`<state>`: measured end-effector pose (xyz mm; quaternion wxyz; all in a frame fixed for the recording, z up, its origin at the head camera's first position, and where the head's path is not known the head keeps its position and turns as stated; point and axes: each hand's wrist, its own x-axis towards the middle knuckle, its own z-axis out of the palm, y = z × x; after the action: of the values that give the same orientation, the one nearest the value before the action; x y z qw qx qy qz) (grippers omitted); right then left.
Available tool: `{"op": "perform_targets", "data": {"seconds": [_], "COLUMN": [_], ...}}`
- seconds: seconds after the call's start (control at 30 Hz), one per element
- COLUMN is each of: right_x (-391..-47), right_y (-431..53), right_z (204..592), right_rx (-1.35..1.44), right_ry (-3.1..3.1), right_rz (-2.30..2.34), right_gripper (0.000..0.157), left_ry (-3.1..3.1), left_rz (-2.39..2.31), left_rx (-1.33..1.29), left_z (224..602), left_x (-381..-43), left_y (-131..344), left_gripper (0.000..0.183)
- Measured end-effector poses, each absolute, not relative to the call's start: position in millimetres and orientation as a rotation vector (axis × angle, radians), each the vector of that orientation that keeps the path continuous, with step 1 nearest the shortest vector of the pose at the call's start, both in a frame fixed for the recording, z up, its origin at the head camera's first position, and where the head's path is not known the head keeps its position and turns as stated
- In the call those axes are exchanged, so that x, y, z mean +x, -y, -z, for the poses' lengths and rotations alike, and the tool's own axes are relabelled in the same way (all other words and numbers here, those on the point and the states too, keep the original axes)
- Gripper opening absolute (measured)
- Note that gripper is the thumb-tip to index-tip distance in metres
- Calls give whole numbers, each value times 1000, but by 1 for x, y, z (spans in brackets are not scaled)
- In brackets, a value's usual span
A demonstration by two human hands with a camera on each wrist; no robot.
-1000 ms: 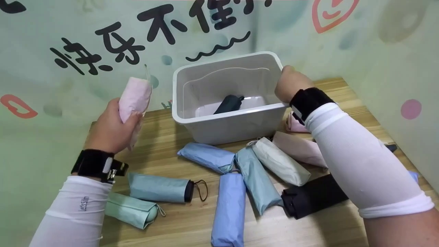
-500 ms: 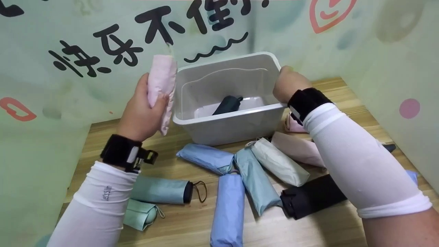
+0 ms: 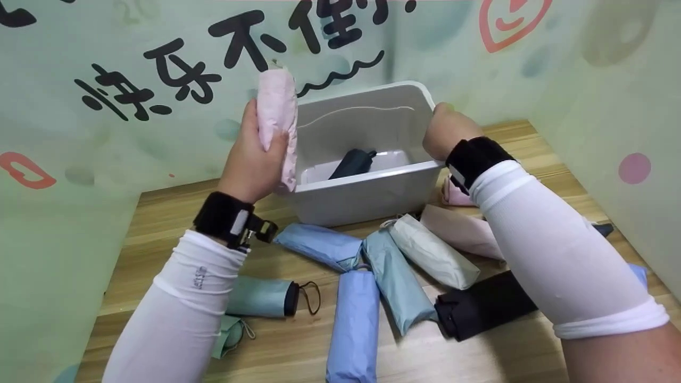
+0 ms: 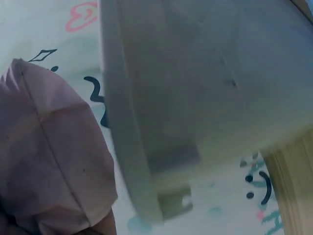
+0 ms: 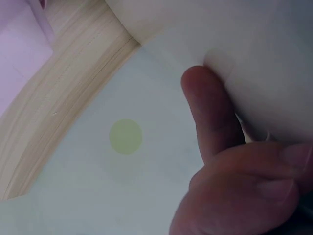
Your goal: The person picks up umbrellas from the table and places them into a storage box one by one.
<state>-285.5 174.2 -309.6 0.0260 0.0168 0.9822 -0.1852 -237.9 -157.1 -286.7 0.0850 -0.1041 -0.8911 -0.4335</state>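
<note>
My left hand (image 3: 254, 167) grips a folded pink umbrella (image 3: 275, 103) with the thumb across its side, holding it upright at the left end of a grey plastic bin (image 3: 367, 199). From the left wrist, the pink umbrella (image 4: 56, 152) appears beside the bin's outer wall (image 4: 210, 88). At the opposite end, my right hand (image 3: 455, 130) holds the bin's right rim. The right wrist view shows that hand's curled fingers (image 5: 234, 188) against the bin (image 5: 274, 68). Inside the bin lies one dark folded umbrella (image 3: 354, 163).
Several folded umbrellas lie on the wooden table (image 3: 159, 213) before the bin: blue ones (image 3: 354, 324), teal ones (image 3: 399, 282), a white one (image 3: 433, 252), a black one (image 3: 487, 306) and pinkish ones (image 3: 460, 231). A printed wall (image 3: 175, 138) rises close behind the bin.
My left hand has carried the pink umbrella rightward and up, from clear left of the bin to overlapping its left end. The right hand stays at the bin's rim.
</note>
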Motion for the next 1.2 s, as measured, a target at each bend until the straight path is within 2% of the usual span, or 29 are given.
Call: {"op": "perform_targets", "data": {"seconds": [0.37, 0.8, 1.2], "right_x": [-284, -286, -285], "right_y": [-175, -175, -175], "right_z": [309, 310, 311], "right_rx": [49, 50, 39], "right_ry": [-3035, -3025, -3045], "right_rz": [585, 585, 573], "right_gripper": [57, 56, 54], "left_ry": [2705, 2844, 2922], "left_rz": [1190, 889, 708], "left_rx": [-275, -217, -155], "left_z": [303, 311, 315], "left_x": [-255, -256, -257], "left_y": [133, 119, 112], "left_gripper": [83, 86, 81]}}
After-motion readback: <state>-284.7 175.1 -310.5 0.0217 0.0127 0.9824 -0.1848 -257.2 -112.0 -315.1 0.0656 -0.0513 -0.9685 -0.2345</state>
